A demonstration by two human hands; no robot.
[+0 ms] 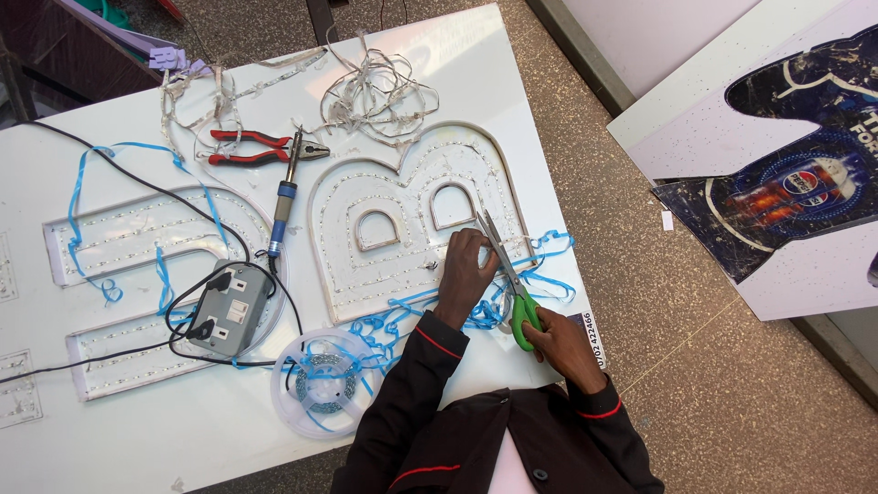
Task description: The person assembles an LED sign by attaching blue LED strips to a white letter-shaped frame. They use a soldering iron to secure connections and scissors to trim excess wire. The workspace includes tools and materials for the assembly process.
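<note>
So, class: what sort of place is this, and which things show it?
Probably a sign-making workshop: a white channel letter lined with light strips, a blue-handled soldering iron, and green-handled scissors in the right hand.

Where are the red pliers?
The red pliers lie at the table's far side, left of the soldering iron, away from both hands.

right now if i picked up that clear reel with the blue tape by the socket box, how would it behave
The clear reel looks thin and plastic, so probably light and a bit flexible. Blue backing tape trails loose from it toward the letter-shaped tray, so lifting would likely drag floppy tails and snag. It lies flat, so it shouldn't roll, though it overhangs the table edge slightly and might slide off.
</note>
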